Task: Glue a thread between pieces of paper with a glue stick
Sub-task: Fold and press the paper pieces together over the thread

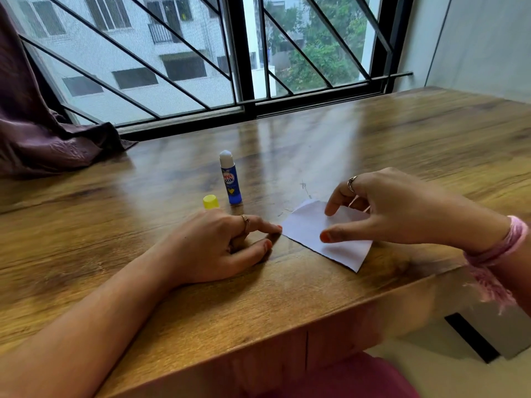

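From the head camera, your left hand rests on the wooden table, fingers loosely curled and holding nothing, its forefinger tip touching the left corner of the white paper. Your right hand hovers over the paper with thumb and fingers spread, gripping nothing. A thin thread seems to run out from the paper's far edge; it is too faint to be sure. The glue stick stands uncapped just beyond, with its yellow cap beside it. Only 1 sheet shows clearly. Keep that corner pinned, then press flat along the thread line so the paper bonds without shifting.
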`<control>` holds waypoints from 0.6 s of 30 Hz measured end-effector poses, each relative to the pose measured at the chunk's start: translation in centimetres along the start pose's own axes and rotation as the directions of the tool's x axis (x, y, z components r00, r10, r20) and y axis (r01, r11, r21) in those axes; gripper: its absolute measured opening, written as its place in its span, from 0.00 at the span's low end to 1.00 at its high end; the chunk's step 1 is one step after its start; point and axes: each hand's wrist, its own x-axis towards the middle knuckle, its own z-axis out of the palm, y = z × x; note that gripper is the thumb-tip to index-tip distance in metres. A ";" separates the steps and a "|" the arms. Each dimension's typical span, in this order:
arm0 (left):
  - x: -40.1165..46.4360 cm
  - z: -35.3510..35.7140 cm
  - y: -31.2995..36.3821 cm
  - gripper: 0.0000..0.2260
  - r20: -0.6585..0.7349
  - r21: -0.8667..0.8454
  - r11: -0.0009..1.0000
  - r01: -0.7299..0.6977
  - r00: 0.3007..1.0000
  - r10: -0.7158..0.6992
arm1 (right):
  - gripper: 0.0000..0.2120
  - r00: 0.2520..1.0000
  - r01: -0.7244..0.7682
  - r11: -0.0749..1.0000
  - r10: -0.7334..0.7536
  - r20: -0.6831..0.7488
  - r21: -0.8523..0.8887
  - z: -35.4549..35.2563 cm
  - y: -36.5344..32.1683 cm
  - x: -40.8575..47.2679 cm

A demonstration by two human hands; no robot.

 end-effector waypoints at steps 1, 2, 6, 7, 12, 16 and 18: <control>0.0 0.0 0.0 0.18 0.001 -0.002 1.000 -0.001 1.000 0.001 | 0.25 1.000 0.008 1.000 -0.008 -0.010 -0.012 0.1 -0.1 0.0; 0.0 0.0 0.0 0.18 0.005 -0.004 1.000 -0.002 1.000 0.002 | 0.26 1.000 0.014 1.000 -0.015 -0.020 -0.018 0.2 -0.2 0.1; 0.0 0.0 0.0 0.18 0.008 -0.011 1.000 0.000 1.000 0.000 | 0.29 0.999 0.034 0.997 -0.036 -0.029 -0.064 0.4 -0.3 0.2; 0.0 -0.1 0.0 0.18 0.009 -0.013 1.000 0.000 1.000 0.000 | 0.29 0.999 0.038 0.997 -0.040 -0.024 -0.074 0.4 -0.3 0.3; 0.0 -0.1 0.0 0.18 0.016 -0.025 1.000 0.009 1.000 -0.009 | 0.28 1.000 0.021 0.996 -0.020 0.016 -0.088 0.2 -0.3 0.0; 0.0 0.0 -0.1 0.15 0.014 -0.020 0.999 0.029 0.999 -0.029 | 0.29 0.998 0.025 0.999 -0.023 0.055 -0.038 -0.2 -0.3 -0.3; 0.0 0.0 -0.1 0.14 0.012 -0.022 0.999 0.032 0.999 -0.031 | 0.31 0.996 0.027 0.999 -0.024 0.081 -0.036 -0.4 -0.1 -0.2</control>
